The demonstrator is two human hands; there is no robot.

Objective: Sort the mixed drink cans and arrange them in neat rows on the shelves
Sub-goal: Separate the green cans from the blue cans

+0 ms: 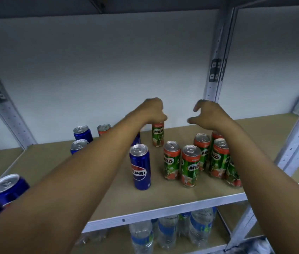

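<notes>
My left hand (155,110) is wrapped over the top of one Milo can (158,134). The grip is pinching the can by its rim, and the can hangs straight down under my fingers. It stands tall, long way up and down, and I cannot tell if its bottom touches the shelf (163,208) or sits just above it.

My right hand (209,114) is spread in a wide claw and holds nothing. It floats just beside the held can, on its right.

The big thing for my next move: the bunch of Milo cans (196,160) stands below and to the right of my left grip, closer to me. I think the held can should go there, so the right hand is nearer to that spot.

The can is thin and green, with a red band on top and red at the bottom. A blue Pepsi can (140,167) stands below the grip, near my left arm.
</notes>
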